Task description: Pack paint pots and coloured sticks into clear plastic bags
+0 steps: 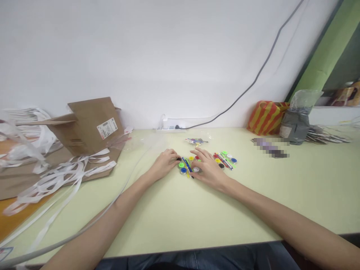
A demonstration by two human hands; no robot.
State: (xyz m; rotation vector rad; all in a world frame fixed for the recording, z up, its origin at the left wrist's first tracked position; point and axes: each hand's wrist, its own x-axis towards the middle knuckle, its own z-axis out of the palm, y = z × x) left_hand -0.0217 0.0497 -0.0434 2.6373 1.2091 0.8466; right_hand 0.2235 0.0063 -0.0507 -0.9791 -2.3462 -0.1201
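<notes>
My left hand (165, 163) rests at the left edge of a small group of colourful pieces, its fingertips closed together on a small black round piece (179, 159). Beside it lie a green round piece (181, 165) and a blue round piece (183, 170). Thin blue and yellow sticks (186, 167) run between my two hands. My right hand (207, 167) arches over the same group with fingers apart, its thumb by a white round piece (196, 169). Yellow and red round pieces show behind its fingers. Its palm hides part of the group.
Right of my hand lies a second group with coloured sticks (225, 161) and round pieces. Behind are more thin pieces (197, 141) and a power strip (171, 130). A cardboard box (90, 125), white straps (64, 172) and a grey cable (132, 172) occupy the left; a striped bag (266, 117) stands right.
</notes>
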